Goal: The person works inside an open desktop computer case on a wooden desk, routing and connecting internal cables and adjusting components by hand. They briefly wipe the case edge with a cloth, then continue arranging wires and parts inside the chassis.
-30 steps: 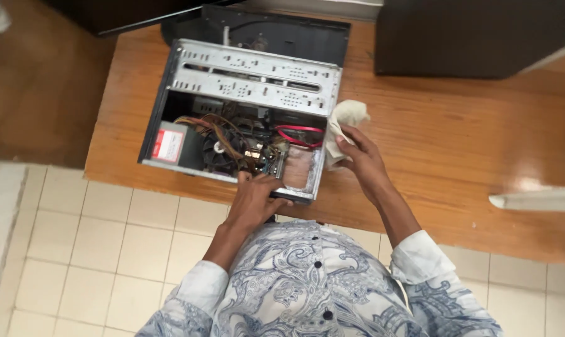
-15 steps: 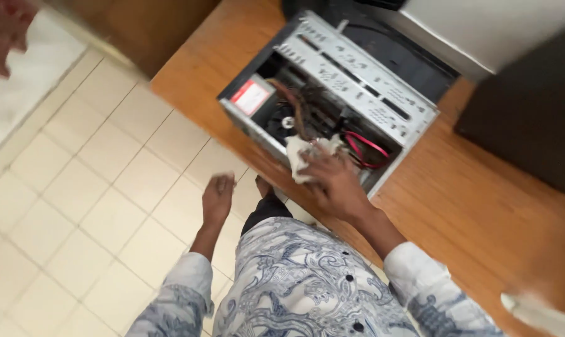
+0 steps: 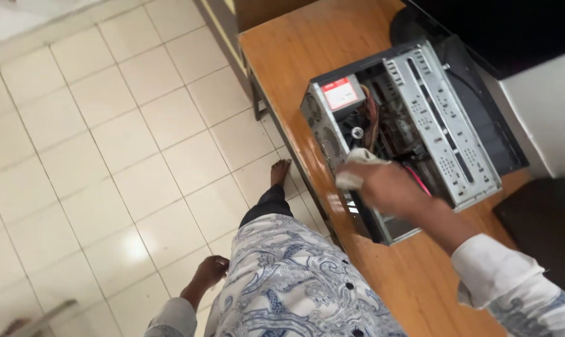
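where the wooden surface (image 3: pixel 307 56) meets the pale tiled floor (image 3: pixel 107 156), an open desktop computer case (image 3: pixel 413 131) lies on its side near the surface's edge. the right hand (image 3: pixel 388 187) rests on the case's near rim, its grip closed around a white cloth (image 3: pixel 357 167). the left hand (image 3: pixel 209 271) hangs by the person's side above the tiles, loosely curled and holding nothing. a bare foot (image 3: pixel 280 171) stands on the floor just beside the surface. a white wall (image 3: pixel 544 112) rises behind the case.
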